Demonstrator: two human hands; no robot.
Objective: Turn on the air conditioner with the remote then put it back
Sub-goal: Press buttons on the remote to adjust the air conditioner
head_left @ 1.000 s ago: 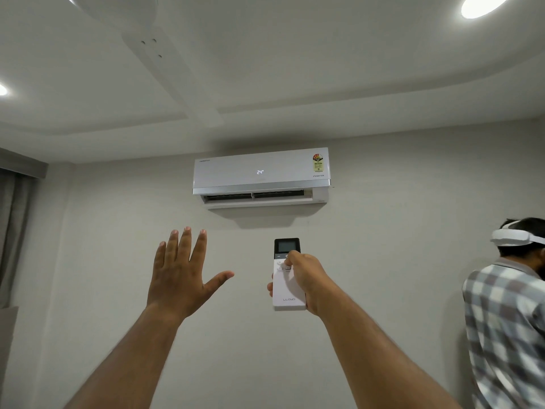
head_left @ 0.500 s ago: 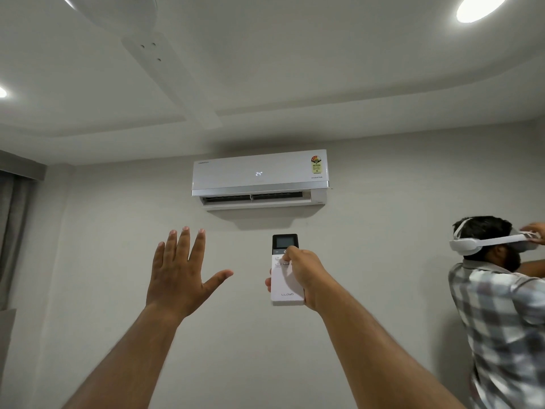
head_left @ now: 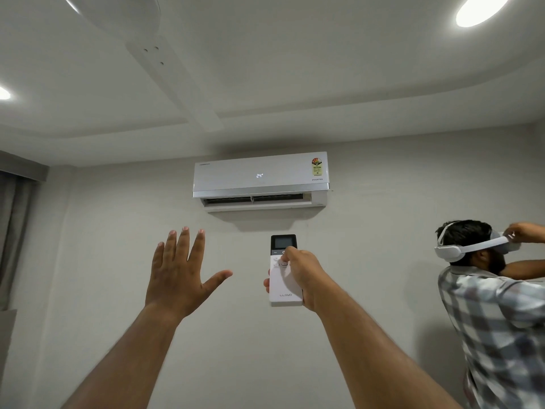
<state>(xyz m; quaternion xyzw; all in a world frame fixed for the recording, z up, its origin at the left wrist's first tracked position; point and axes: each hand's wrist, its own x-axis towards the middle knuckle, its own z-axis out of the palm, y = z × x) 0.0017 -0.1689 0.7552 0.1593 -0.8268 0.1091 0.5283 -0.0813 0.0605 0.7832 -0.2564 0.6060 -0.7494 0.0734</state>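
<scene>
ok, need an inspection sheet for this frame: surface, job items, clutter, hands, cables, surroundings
Surface: nothing seen; the view points up at the wall and ceiling.
Job's things: remote held upright below the air conditioner, which shows 24 with its louvre open.
Clutter: nothing seen.
Hands: right hand grips the remote, thumb near the top buttons; left hand raised, open, empty.
Cables: nothing seen.
Surroundings: fan blade, ceiling lights, curtain, second person adjusting a headset.

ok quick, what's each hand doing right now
Left hand: open, fingers spread, holding nothing.
Right hand: closed around the remote, thumb on its buttons.
</scene>
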